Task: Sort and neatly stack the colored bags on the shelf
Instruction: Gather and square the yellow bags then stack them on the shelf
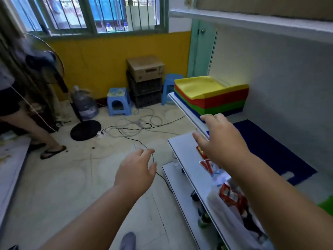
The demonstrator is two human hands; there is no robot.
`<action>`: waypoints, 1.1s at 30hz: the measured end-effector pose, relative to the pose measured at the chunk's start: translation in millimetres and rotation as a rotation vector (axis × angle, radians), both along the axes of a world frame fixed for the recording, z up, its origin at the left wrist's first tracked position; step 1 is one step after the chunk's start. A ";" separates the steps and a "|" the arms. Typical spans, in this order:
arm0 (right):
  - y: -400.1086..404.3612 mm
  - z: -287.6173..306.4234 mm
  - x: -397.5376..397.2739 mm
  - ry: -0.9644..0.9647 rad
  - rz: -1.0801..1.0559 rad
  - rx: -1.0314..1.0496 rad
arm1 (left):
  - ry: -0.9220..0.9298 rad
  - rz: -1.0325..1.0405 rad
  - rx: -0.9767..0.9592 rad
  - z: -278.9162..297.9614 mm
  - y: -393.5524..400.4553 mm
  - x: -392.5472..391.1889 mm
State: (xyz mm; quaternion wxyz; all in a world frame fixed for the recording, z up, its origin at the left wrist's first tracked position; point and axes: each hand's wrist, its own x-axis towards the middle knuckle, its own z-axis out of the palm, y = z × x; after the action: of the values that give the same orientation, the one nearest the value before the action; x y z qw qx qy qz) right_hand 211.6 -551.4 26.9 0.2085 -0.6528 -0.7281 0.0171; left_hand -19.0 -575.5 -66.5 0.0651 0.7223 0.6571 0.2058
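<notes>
Lying beyond both empty hands: stacked bags.

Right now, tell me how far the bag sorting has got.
Done: a stack of bags sits on the shelf in yellow, red, green and blue layers. In hand: nothing; both hands, left and right, are empty. Left: the loose blue bag lies flat beside the stack.

Stacked bags, yellow over red, green and blue, sit on the shelf; a blue bag lies flat beside them.
</notes>
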 end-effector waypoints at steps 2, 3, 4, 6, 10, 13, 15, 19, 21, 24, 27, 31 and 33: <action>36.8 -3.7 -24.0 -0.016 -0.040 0.011 | -0.010 -0.033 0.008 -1.1 45.5 -22.3; 54.1 -4.0 -35.1 -0.018 -0.072 0.022 | -0.005 -0.062 0.013 -0.1 70.0 -32.8; 70.1 -2.8 -45.2 -0.015 -0.113 0.033 | 0.001 -0.092 0.011 1.4 94.3 -43.0; 99.0 0.7 -61.5 -0.012 -0.192 0.050 | 0.002 -0.142 0.018 6.0 139.6 -62.4; 136.1 7.4 -72.3 0.000 -0.341 0.017 | 0.006 -0.275 0.033 17.4 214.7 -83.7; 158.2 8.5 -66.4 -0.005 -0.433 -0.020 | -0.008 -0.367 0.016 17.7 267.8 -78.6; 174.8 7.7 -59.5 -0.018 -0.482 -0.027 | -0.033 -0.404 0.014 15.4 304.3 -66.0; 211.2 1.3 -42.3 0.012 -0.570 -0.073 | -0.018 -0.480 0.018 12.5 369.0 -29.6; 229.7 0.6 -35.3 0.022 -0.613 -0.105 | -0.008 -0.508 0.030 15.6 393.8 -15.6; 251.0 2.0 -29.2 0.028 -0.690 -0.160 | 0.037 -0.567 0.024 17.7 426.3 -7.5; 268.0 2.4 -29.4 0.036 -0.770 -0.217 | 0.045 -0.625 0.028 14.8 461.9 -1.1; 277.8 -4.2 -38.2 0.038 -0.903 -0.273 | 0.057 -0.666 -0.043 9.7 507.4 12.3; 280.8 -7.4 -46.5 0.039 -0.981 -0.272 | 0.058 -0.693 -0.081 6.9 527.1 16.5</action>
State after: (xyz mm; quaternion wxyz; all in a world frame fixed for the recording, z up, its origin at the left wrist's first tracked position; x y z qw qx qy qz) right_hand 165.1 -270.6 19.4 0.1185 -0.9386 -0.3231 0.0241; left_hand -2.5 -48.4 -59.6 0.1408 0.9048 0.3821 0.1245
